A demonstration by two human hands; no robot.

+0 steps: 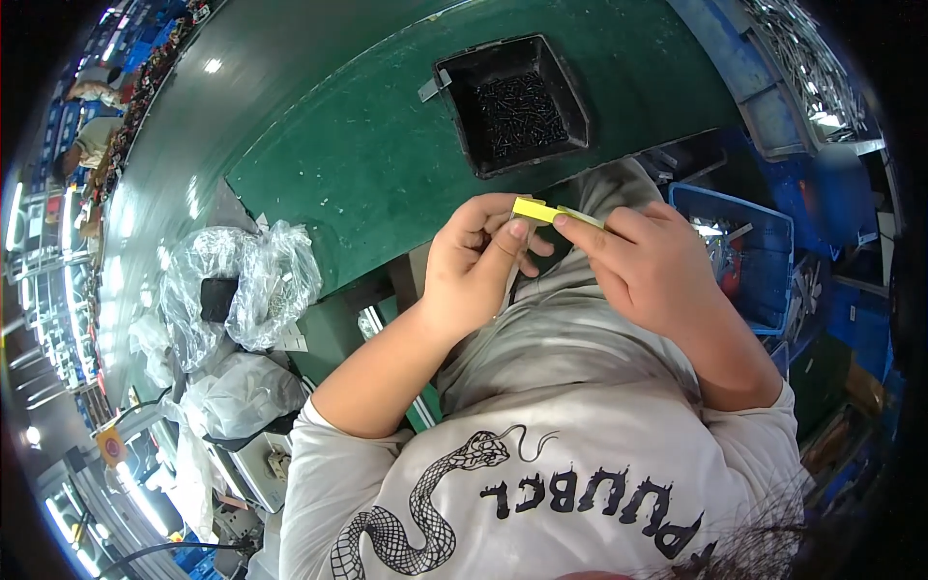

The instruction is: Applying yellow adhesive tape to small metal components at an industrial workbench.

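Note:
Over my lap, near the table edge, my left hand point(478, 259) pinches the left end of a small flat bright yellow strip point(534, 210) between thumb and finger. From the other side, my right hand point(650, 259) grips it, the index finger lying on it near its middle. A paler yellow part shows behind that finger. The exact kind of piece cannot be made out, and the right hand hides part of it. Beyond both hands, a black bin point(517, 106) with many small dark screw-like parts stands on the green table point(358, 155).
Clear plastic bags point(242, 275) lie on the left side, with a white bag point(242, 391) below them. To my right stands a blue crate point(788, 246) with parts inside. Another container of thin metal pieces point(797, 68) is at the upper right.

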